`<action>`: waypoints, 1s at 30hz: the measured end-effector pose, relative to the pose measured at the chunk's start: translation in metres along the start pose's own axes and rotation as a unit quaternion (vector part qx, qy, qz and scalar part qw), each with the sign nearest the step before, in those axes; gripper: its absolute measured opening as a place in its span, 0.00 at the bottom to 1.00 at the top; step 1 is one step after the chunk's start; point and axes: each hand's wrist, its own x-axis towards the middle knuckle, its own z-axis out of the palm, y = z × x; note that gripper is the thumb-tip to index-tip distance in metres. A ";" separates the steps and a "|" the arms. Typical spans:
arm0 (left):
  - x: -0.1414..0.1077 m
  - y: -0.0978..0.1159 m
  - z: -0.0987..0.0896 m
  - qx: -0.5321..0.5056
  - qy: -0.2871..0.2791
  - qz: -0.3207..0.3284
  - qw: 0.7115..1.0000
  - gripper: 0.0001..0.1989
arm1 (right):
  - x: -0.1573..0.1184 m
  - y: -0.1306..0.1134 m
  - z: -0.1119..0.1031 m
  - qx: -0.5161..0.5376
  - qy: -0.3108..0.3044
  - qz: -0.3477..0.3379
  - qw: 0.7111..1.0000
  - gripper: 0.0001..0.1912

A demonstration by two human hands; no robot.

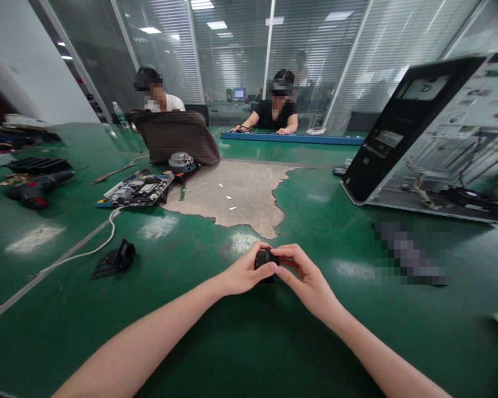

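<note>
Gripping a small black blocky object (264, 258) from both sides, the bare left hand (244, 272) and bare right hand (306, 278) meet over the green tabletop (249, 348) — a black flared piece (118, 258) lies leftward, a silver-and-black circuit board (138, 190) farther off

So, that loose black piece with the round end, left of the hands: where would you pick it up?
I'd probably take the black piece by its round end, the left hand coming from above and the right: that end stands up from the table, nearer that hand, while the flatter part lies low.
</note>
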 end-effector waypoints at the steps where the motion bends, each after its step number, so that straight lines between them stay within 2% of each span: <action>1: 0.000 0.000 0.000 -0.005 -0.001 0.003 1.000 0.25 | 0.000 0.000 0.000 0.000 -0.006 0.005 1.000 0.14; 8: 0.000 0.003 -0.006 0.036 0.007 0.000 0.999 0.24 | -0.001 0.002 0.001 -0.005 -0.016 -0.015 1.000 0.14; 12: 0.000 0.004 -0.006 0.035 -0.009 -0.002 0.999 0.22 | -0.002 0.005 0.003 -0.005 0.009 0.005 1.000 0.09; 17: 0.000 0.003 -0.006 0.027 -0.014 0.004 1.000 0.22 | -0.001 0.002 0.004 0.009 0.002 0.040 0.999 0.14; 23: 0.001 0.001 -0.009 0.039 -0.015 0.006 0.999 0.22 | -0.003 0.006 0.002 0.021 -0.029 -0.003 0.999 0.14; 27: 0.001 0.002 -0.009 0.039 -0.022 0.008 0.999 0.22 | -0.002 0.010 0.003 0.021 -0.001 0.003 1.000 0.09; 30: 0.001 0.002 -0.009 0.031 -0.027 0.001 0.999 0.23 | 0.000 0.007 0.004 0.026 0.001 0.017 1.000 0.12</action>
